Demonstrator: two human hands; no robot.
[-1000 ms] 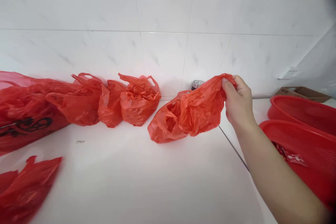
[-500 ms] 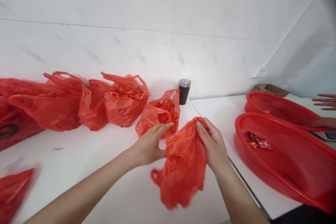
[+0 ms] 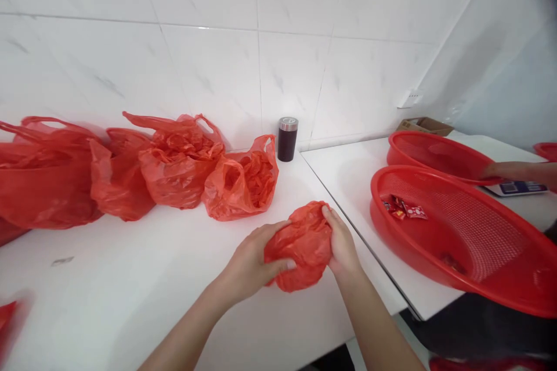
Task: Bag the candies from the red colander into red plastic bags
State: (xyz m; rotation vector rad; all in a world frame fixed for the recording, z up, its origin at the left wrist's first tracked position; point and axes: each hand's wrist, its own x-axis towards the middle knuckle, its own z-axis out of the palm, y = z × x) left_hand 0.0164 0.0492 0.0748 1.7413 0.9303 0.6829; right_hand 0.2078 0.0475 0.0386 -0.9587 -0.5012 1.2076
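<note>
Between my two hands is a crumpled red plastic bag (image 3: 307,249), bunched into a rough ball above the white table. My left hand (image 3: 256,261) is closed around its left side, thumb across the front. On the right edge, my right hand (image 3: 342,237) grips the same bag with its fingers partly hidden behind it. Just beyond stands an open red plastic bag (image 3: 237,188) stuffed with crumpled red film.
More red bags (image 3: 178,162) line the wall to the left. A dark tumbler (image 3: 287,140) stands behind. To the right, a red basket (image 3: 413,255) holds small packets (image 3: 413,210); another person's hand (image 3: 500,170) reaches into the basket behind, near a scale (image 3: 517,188).
The bag, hanging loosely from my right hand before, is now gathered into a ball. My left hand has closed on it. The view has shifted to the right.
</note>
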